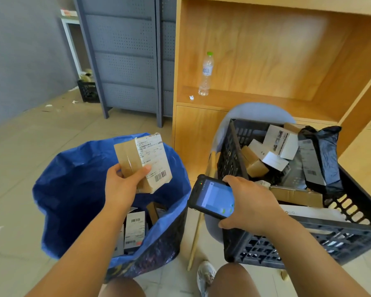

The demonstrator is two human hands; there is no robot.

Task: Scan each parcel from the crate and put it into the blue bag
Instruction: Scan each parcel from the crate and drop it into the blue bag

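One parcel (pixel 144 159) (left hand (pixel 121 186)) over bag (pixel 73 181)

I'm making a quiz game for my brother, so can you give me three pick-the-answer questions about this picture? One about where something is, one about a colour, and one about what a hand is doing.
1. Where is the water bottle standing?
A) on the floor
B) on the wooden shelf
C) on a window sill

2. What colour is the bottle's cap?
A) green
B) red
C) white

3. What is the left hand doing?
A) hanging empty
B) holding a cup
C) gripping a cardboard parcel

Answers:
1 B, the bottle stands upright on the shelf board.
2 A, the cap on top is bright green.
3 C, its thumb and fingers curl round the labelled parcel, held above the open blue bag.
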